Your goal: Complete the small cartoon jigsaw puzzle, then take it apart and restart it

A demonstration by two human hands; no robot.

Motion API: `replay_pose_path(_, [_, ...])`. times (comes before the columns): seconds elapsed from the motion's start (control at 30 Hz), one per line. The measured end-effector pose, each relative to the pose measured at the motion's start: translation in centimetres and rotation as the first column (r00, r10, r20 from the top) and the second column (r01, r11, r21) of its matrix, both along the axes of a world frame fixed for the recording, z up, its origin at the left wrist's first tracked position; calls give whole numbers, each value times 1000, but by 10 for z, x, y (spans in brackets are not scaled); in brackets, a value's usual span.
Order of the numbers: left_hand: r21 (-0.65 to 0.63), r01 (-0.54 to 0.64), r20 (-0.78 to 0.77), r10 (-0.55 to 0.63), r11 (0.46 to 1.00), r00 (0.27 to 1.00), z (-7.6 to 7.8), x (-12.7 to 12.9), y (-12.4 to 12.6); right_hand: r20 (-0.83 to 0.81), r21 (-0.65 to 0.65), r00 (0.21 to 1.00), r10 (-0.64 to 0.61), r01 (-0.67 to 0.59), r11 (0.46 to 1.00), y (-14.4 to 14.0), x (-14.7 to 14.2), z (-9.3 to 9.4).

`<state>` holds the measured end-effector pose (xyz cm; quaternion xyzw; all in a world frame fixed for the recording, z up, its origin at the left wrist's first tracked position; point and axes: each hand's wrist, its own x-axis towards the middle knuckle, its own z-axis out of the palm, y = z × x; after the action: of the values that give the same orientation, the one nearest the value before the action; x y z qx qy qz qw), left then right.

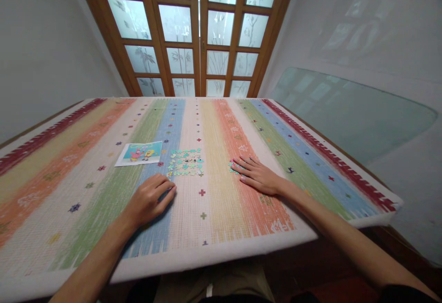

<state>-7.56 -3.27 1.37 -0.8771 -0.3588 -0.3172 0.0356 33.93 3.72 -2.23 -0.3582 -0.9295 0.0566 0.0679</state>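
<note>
My left hand rests palm down on the striped cloth, fingers loosely curled, just short of a cluster of small teal jigsaw pieces. My right hand lies flat with fingers spread, its fingertips touching one or two loose teal pieces to the right of the cluster. A small cartoon picture card lies to the left of the pieces. Neither hand holds anything.
The multicoloured striped cloth covers a table whose front edge is near my body. Wooden doors with frosted glass panes stand behind the table. A glass sheet leans against the right wall.
</note>
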Motion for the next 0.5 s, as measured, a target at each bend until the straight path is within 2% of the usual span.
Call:
replay_pose_path(0.17, [18, -10, 5, 10, 1000, 1000, -2, -1, 1, 10, 33, 999, -43, 43, 999, 9, 3, -3])
replay_pose_path(0.3, [27, -9, 5, 9, 1000, 1000, -4, -3, 1, 3, 35, 989, -146, 146, 989, 24, 15, -4])
replay_pose_path(0.4, [33, -4, 7, 4, 999, 1000, -3, -2, 1, -48, 30, 968, -246, 248, 968, 37, 28, -5])
replay_pose_path(0.5, [34, -1, 11, 1, 999, 1000, -2, -1, 1, -138, 48, 951, -277, 285, 957, 49, 40, -6])
